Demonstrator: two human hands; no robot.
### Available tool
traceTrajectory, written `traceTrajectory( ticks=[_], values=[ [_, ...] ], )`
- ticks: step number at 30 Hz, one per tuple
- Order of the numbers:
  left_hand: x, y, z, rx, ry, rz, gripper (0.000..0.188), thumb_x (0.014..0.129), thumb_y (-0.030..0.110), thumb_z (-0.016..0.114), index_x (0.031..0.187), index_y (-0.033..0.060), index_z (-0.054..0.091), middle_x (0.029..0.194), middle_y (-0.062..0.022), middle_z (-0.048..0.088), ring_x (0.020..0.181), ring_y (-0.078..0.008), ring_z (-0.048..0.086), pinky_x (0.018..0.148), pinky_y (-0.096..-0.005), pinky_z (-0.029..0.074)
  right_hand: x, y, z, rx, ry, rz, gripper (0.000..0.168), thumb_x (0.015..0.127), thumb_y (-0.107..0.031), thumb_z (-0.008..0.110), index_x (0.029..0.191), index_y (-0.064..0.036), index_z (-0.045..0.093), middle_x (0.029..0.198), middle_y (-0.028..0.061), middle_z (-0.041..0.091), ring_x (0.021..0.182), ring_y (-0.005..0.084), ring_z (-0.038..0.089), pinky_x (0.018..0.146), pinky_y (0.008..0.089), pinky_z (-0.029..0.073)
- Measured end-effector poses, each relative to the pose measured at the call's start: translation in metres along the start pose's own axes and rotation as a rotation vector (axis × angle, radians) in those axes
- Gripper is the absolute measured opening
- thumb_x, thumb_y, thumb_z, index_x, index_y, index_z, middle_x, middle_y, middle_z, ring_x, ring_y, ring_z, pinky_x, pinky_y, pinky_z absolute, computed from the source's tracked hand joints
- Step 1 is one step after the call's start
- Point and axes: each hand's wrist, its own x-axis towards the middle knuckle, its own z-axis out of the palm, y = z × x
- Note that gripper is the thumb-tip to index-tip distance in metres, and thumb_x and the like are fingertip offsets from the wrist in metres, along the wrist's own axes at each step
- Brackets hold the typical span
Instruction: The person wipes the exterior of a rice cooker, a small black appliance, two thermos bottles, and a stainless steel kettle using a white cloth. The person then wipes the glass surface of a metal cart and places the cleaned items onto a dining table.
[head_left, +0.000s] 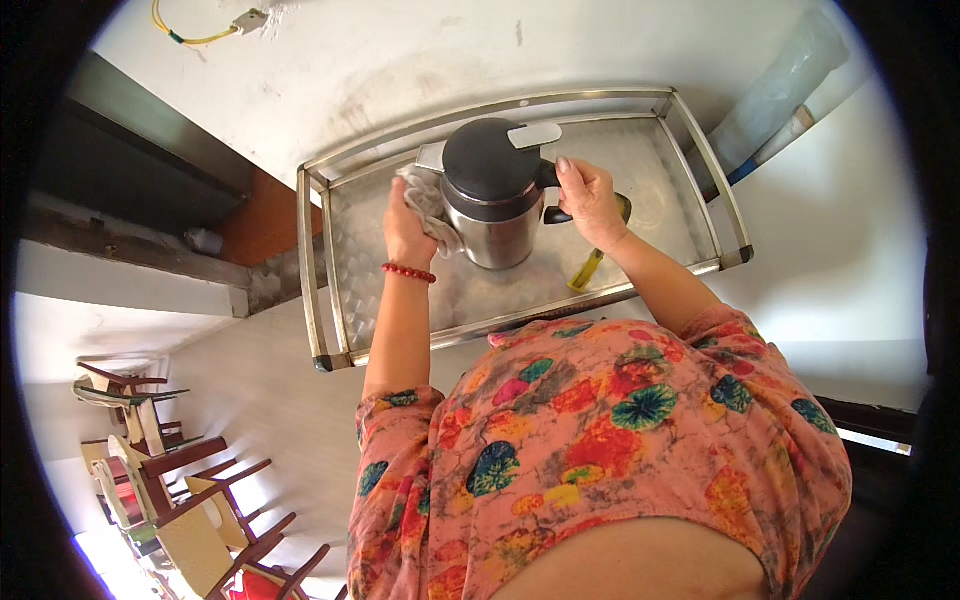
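Observation:
A stainless-steel vacuum jug (495, 238) with a black lid (487, 159) stands upright over the metal tray top of a trolley (660, 202). My right hand (589, 201) grips the jug's black handle. In my left hand (409, 225) is a crumpled pale cloth (429, 206), pressed against the jug's left side below the spout. A yellow-handled tool (585, 271), perhaps a utility knife, lies on the tray by my right wrist. Behind that wrist a dark rounded object (623, 208) is partly hidden.
Raised metal rails (495, 114) border the trolley. A white wall (420, 60) rises behind it, with a loose socket on a yellow cable (250, 21). A wrapped roll (780, 90) leans at the right. Several wooden chairs (199, 540) stand at the lower left.

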Motion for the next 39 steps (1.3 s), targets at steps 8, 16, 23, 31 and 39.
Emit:
traceTrajectory(
  ticks=[8,16,23,31,39],
  values=[
    [-0.035,-0.032,-0.001,0.766,-0.139,0.850,0.045,0.095,0.038,0.037,0.108,-0.0034,0.048,0.100,-0.0144,0.051,0.093,-0.0255,0.049,0.084,-0.0377,0.038,-0.002,0.002,0.010,-0.002,-0.009,0.031,0.045,0.092,-0.039,0.050,0.060,-0.007,0.044,0.053,-0.0035,0.040,0.047,0.0056,0.038,0.043,0.0234,0.031],
    [-0.062,-0.038,-0.025,0.791,-0.128,1.148,0.036,0.094,0.022,0.043,0.122,-0.0003,0.045,0.124,-0.0175,0.038,0.109,-0.0298,0.042,0.094,-0.0355,0.032,-0.009,0.002,0.016,-0.001,-0.029,0.080,0.045,0.091,-0.041,0.051,0.063,-0.007,0.044,0.053,-0.0025,0.038,0.046,0.0068,0.036,0.042,0.0234,0.030],
    [-0.012,0.049,0.007,1.052,-0.457,0.805,0.033,0.086,0.016,0.051,0.111,-0.0041,0.056,0.111,-0.0227,0.056,0.100,-0.0298,0.055,0.089,-0.0328,0.042,-0.015,0.001,0.026,0.078,-0.075,0.105,0.045,0.092,-0.040,0.050,0.062,-0.008,0.043,0.055,-0.0025,0.039,0.046,0.0058,0.034,0.042,0.0223,0.029],
    [-0.012,0.058,0.038,1.259,-0.298,0.714,0.035,0.082,0.019,0.053,0.106,-0.0059,0.058,0.088,-0.0216,0.062,0.089,-0.0203,0.059,0.077,-0.0319,0.046,-0.014,0.002,0.026,0.055,-0.047,0.098,0.044,0.092,-0.038,0.049,0.062,-0.007,0.042,0.053,-0.0022,0.037,0.045,0.0062,0.034,0.041,0.0230,0.028],
    [0.010,0.045,-0.009,0.053,-0.293,0.139,0.033,0.092,0.013,0.046,0.122,-0.0009,0.046,0.097,-0.0119,0.061,0.076,-0.0181,0.061,0.066,-0.0315,0.052,-0.025,0.014,0.026,0.034,0.036,0.134,0.043,0.091,-0.038,0.051,0.062,-0.007,0.041,0.051,-0.0012,0.035,0.043,0.0082,0.035,0.041,0.0251,0.030]
  ],
)
